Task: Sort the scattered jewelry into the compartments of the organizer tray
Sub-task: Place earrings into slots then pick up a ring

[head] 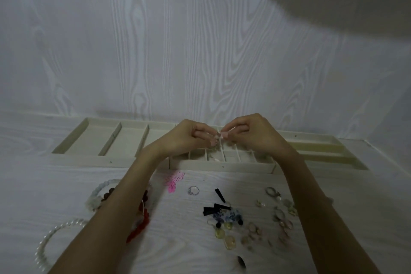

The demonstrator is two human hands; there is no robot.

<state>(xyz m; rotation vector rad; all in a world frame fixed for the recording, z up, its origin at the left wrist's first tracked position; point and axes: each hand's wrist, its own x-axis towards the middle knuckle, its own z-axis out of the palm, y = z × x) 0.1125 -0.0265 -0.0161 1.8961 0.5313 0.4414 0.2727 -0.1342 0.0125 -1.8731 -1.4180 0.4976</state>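
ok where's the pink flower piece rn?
Head view, lower centre-left: the pink flower piece lies on the table just in front of the organizer tray, between the left forearm and the silver ring.

Both hands [219,138] raised, fingertips pinched

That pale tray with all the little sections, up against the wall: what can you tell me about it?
The organizer tray looks like pale cream wood. It lies flat on the white table against the wall. Its left part has wide open bays, its middle a row of small square cells, its right long narrow slots. Small pieces lie in at least one middle cell. The left hand and right hand hover over the middle, pinching a small piece.
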